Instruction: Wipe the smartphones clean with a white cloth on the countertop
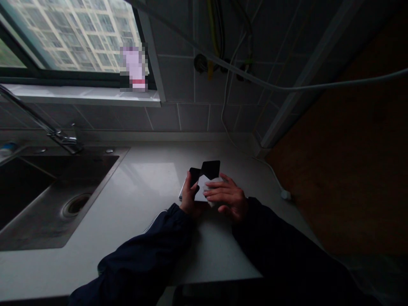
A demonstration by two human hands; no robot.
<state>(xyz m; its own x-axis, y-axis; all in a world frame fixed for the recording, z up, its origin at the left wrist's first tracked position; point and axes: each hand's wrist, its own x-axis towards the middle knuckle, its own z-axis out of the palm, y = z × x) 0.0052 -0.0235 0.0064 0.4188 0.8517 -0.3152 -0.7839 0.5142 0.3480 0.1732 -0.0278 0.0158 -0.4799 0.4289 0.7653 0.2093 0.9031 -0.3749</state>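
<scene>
My left hand is closed around the left edge of a smartphone, its dark glossy face turned up and catching a bright reflection. With fingers bent over it, my right hand presses a white tissue or cloth against the lower part of that face. Behind my left thumb a second dark, flat object with a pale edge, perhaps another phone, lies on the counter. My palm hides the phone's lower left corner.
Left of my arms, a steel sink with a chrome faucet is set into the white counter. A white cable with a plug lies at right by a brown panel. Another cable hangs across above.
</scene>
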